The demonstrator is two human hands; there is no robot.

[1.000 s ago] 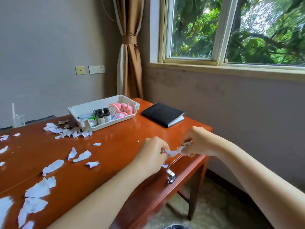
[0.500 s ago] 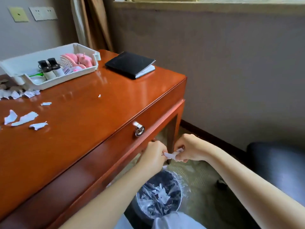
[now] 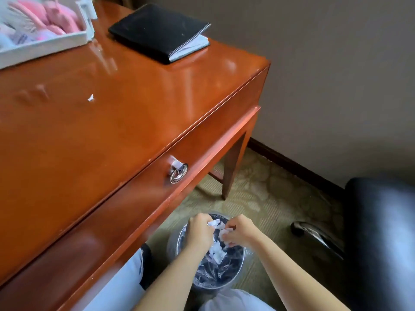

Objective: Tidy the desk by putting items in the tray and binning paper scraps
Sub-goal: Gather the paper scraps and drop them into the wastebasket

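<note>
Both hands hover over the lined bin [image 3: 235, 278] on the floor between my knees. My left hand [image 3: 199, 230] and my right hand [image 3: 238, 231] each pinch white paper scraps [image 3: 221, 228] above the bin's mouth. More torn scraps [image 3: 216, 254] lie inside the bin. The white tray [image 3: 45, 47] stands at the desk's far left, with pink items [image 3: 54, 16] in it. One tiny scrap [image 3: 90, 98] lies on the desk top [image 3: 112, 108].
A black notebook [image 3: 160, 31] lies near the desk's far right corner. The drawer front carries a metal ring pull [image 3: 178, 172]. A black chair [image 3: 381, 232] stands at the right, close to the bin. The wall runs behind the desk.
My hands have dropped from the desk edge down to the bin's mouth with the scraps, and the view has tilted down with them.
</note>
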